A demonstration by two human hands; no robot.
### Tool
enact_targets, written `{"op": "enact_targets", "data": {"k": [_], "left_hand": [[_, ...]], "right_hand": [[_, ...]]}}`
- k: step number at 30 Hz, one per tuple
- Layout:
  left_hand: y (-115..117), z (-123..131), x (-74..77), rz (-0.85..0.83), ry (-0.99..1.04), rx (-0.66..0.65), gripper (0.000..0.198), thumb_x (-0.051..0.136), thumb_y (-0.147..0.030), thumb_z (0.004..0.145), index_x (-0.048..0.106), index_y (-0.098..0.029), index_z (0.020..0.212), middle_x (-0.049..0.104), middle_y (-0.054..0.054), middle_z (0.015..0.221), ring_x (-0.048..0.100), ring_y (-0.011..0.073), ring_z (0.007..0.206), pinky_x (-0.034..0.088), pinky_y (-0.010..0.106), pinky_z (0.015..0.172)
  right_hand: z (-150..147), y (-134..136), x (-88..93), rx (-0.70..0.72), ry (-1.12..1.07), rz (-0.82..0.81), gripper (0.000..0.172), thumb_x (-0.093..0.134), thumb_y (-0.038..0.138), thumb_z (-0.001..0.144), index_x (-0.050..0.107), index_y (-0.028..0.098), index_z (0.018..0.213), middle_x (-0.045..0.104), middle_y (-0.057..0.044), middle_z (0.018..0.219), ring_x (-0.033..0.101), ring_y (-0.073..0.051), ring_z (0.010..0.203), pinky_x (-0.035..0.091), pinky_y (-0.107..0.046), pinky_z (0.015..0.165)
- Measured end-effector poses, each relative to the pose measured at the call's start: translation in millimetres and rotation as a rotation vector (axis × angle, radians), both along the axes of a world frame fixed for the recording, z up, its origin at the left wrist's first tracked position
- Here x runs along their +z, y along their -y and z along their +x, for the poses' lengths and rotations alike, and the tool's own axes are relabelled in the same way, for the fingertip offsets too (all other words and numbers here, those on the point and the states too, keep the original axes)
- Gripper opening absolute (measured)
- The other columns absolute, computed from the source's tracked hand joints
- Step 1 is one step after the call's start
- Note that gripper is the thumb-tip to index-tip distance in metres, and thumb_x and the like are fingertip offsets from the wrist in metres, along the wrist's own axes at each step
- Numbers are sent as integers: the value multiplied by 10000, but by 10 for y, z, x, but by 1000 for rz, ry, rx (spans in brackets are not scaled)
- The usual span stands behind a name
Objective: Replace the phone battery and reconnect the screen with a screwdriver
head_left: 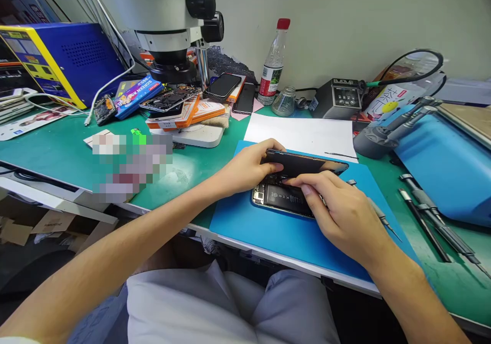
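An opened phone body (282, 198) lies on a blue work mat (276, 231), its battery and inner parts showing. Its black screen panel (307, 163) is lifted on edge above the body. My left hand (249, 167) grips the panel's left end with curled fingers. My right hand (337, 211) rests over the body's right part, fingertips pressed together under the raised panel; what they pinch is hidden.
A microscope (169, 22) stands at the back left over stacked phones and orange boxes (184, 110). A water bottle (273, 65), small glass jar (284, 101), soldering station (339, 98) and white paper (303, 134) lie behind the mat. Screwdrivers (433, 216) lie right.
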State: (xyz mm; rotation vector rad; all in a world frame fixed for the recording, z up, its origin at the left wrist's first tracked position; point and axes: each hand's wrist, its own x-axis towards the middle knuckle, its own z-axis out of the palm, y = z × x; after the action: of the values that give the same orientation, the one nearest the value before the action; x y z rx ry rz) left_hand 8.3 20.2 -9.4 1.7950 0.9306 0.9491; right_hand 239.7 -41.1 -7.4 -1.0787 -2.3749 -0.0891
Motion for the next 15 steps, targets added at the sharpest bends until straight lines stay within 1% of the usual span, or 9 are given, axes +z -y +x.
{"op": "enact_targets", "data": {"k": [8,15], "left_hand": [[29,-6,10,50,-39,10,154,648,-167,912,607,-216,1052,711,-5,1006,645,195,978,479,306,878],[36,-4,14,37,-21,21,156,656,-143,904,616,-210,1039,712,-9,992,647,187,957,475,296,856]], "right_hand": [[-16,2,8,-10,26,18,198,505,188,1085,666,226,1194,748,-51,1097,724,-202,948,511,-336,815],[-28,-9,16,9,50,39,213,499,179,1086,673,210,1204,740,-60,1076,719,-195,911,511,-326,765]]}}
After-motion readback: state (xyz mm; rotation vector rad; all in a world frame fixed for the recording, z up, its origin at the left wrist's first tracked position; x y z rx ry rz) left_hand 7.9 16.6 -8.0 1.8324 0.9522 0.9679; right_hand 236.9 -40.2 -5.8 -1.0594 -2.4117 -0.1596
